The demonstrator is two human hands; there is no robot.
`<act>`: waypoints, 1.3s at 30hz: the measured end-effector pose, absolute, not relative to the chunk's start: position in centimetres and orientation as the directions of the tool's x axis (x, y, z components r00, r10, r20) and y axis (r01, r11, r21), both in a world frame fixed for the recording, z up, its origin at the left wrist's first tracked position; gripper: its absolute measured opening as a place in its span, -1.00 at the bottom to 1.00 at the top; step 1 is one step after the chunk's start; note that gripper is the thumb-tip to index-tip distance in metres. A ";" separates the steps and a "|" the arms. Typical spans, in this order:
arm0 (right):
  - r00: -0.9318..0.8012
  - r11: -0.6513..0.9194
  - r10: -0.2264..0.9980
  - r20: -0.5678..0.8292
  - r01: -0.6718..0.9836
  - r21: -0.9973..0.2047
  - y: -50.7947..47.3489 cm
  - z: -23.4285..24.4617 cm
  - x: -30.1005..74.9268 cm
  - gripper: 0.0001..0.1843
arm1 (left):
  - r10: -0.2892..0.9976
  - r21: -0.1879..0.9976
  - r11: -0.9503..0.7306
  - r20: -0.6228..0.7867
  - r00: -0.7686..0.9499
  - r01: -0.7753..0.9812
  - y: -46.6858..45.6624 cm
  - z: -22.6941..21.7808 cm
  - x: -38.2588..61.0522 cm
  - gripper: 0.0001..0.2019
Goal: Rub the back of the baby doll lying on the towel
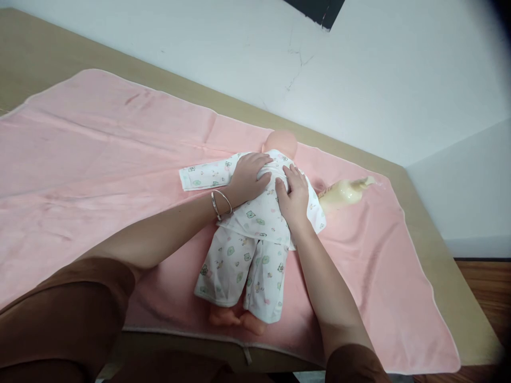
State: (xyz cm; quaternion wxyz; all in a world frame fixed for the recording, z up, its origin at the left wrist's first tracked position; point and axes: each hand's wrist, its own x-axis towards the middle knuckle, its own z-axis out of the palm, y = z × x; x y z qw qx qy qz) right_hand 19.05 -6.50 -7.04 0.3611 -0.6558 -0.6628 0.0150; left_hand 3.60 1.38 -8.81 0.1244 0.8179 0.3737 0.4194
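A baby doll (255, 229) in white printed pyjamas lies on a pink blanket (99, 154), head (280, 142) towards the wall, bare feet towards me. My left hand (248, 176), a bracelet on its wrist, rests flat on the doll's chest with its fingers curled over a fold of the top. My right hand (293, 192) lies flat on the top beside it, fingers stretched towards the neck. The doll's left sleeve (204, 175) lies out flat and looks empty. Its bare right arm (346, 191) sticks out to the right.
The blanket covers most of a tan table (443, 250) set against a white wall (359, 69). Wooden floor (491, 287) shows beyond the table's right edge. My brown sleeves fill the lower corners.
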 end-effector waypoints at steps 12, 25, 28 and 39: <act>0.123 0.183 0.861 0.493 0.830 -0.528 -6.3 -7.6 19.3 -0.49 | 0.664 0.510 -0.739 0.663 0.347 0.440 1.8 -9.2 3.6 -0.61; 0.121 0.198 0.847 0.518 0.832 -0.517 -6.1 -7.7 19.4 -0.51 | 0.674 0.509 -0.728 0.652 0.346 0.458 1.8 -9.2 3.7 -0.62; 0.119 0.200 0.845 0.522 0.835 -0.512 -6.2 -7.7 19.4 -0.51 | 0.674 0.512 -0.729 0.655 0.343 0.455 1.8 -9.1 3.7 -0.62; 0.109 0.209 0.845 0.524 0.835 -0.510 -6.2 -7.6 19.4 -0.53 | 0.659 0.511 -0.743 0.672 0.338 0.431 1.7 -9.2 3.7 -0.62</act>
